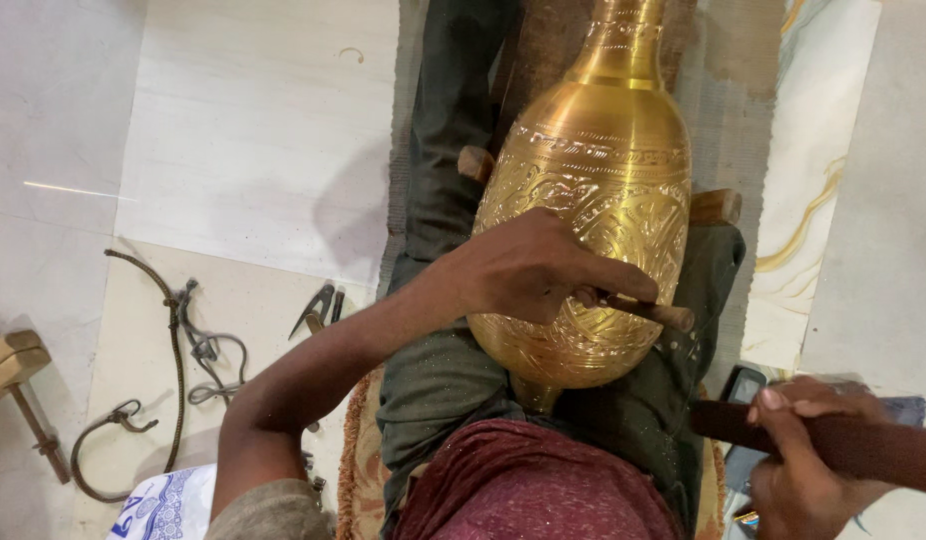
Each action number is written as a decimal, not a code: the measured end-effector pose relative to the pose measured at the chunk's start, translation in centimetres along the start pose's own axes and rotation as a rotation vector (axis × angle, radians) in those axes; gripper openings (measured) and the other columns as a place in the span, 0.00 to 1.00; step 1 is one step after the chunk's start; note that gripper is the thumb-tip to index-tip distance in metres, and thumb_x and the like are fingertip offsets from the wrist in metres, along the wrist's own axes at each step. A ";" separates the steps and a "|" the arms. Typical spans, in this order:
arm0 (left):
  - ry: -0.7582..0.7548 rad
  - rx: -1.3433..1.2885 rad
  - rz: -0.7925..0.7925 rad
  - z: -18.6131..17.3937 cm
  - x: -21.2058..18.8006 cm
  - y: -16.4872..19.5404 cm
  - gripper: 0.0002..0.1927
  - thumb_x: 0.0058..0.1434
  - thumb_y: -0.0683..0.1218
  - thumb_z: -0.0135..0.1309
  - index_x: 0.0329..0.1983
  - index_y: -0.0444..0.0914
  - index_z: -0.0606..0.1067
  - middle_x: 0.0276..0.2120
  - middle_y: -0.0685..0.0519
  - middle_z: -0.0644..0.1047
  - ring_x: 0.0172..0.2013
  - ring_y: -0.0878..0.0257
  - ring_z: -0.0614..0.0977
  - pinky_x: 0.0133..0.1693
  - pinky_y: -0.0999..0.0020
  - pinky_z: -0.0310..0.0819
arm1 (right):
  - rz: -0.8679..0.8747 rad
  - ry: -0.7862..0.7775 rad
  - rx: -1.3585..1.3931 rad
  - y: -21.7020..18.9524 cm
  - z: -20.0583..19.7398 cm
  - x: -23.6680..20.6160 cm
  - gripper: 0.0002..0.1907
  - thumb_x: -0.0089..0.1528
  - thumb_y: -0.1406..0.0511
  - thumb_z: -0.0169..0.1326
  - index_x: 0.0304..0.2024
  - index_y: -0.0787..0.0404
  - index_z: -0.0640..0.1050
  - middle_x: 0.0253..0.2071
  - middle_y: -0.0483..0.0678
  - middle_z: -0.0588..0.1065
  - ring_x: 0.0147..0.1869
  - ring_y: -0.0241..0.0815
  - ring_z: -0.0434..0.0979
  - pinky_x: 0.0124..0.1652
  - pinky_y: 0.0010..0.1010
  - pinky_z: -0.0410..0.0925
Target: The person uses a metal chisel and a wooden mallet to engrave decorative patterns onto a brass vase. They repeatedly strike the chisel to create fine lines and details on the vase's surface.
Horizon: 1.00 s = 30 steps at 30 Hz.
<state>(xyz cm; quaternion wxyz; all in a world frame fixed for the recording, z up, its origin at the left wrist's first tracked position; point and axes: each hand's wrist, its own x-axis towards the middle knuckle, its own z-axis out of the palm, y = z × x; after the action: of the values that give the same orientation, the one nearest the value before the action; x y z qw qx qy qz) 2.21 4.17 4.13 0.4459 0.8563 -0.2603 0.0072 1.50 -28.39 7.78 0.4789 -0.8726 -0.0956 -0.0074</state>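
Note:
A large engraved brass vase [593,180] lies across my lap, neck pointing away from me. My left hand [528,268] rests on the vase's belly and grips a thin chisel [655,312] with a wooden end, its tip against the engraved surface. My right hand [808,445] at the lower right is closed around a dark wooden mallet bar [853,445], held beside the vase and apart from it. A wooden bar [718,205] sticks out from under the vase on both sides.
On the pale tiled floor at left lie a pair of metal dividers [318,305], a bent cord with hooks [173,350], and a wooden tool [18,365]. A printed white bag [168,505] sits at the bottom left. A woven mat [728,110] lies under my legs.

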 end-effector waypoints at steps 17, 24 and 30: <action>-0.025 -0.008 0.043 -0.4 -0.7 -0.7 0.37 0.51 0.31 0.54 0.61 0.57 0.75 0.40 0.59 0.87 0.20 0.67 0.78 0.21 0.69 0.68 | -0.172 -0.113 -0.861 2.1 -1.4 0.6 0.16 0.42 0.72 0.69 0.33 0.68 0.81 0.25 0.56 0.76 0.29 0.49 0.76 0.38 0.40 0.70; 0.473 -0.412 0.027 0.5 -1.3 1.2 0.27 0.66 0.28 0.52 0.65 0.42 0.74 0.48 0.51 0.84 0.42 0.68 0.88 0.40 0.73 0.86 | 0.170 -0.152 -0.451 5.5 1.5 -1.2 0.20 0.47 0.71 0.67 0.43 0.68 0.82 0.25 0.55 0.77 0.27 0.41 0.79 0.33 0.31 0.69; 0.305 -0.370 -0.145 0.4 -2.2 3.0 0.32 0.54 0.28 0.58 0.64 0.36 0.72 0.49 0.46 0.83 0.44 0.62 0.89 0.43 0.69 0.88 | 0.586 -0.163 0.031 8.1 5.7 -4.8 0.14 0.53 0.65 0.70 0.34 0.69 0.82 0.27 0.49 0.79 0.28 0.35 0.74 0.29 0.30 0.68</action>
<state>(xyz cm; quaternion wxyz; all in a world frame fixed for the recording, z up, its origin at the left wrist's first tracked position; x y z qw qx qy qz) -1.12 3.41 5.69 0.6285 0.7656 -0.1249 0.0567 -2.22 -28.59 -2.59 0.4647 -0.8532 0.1220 0.2028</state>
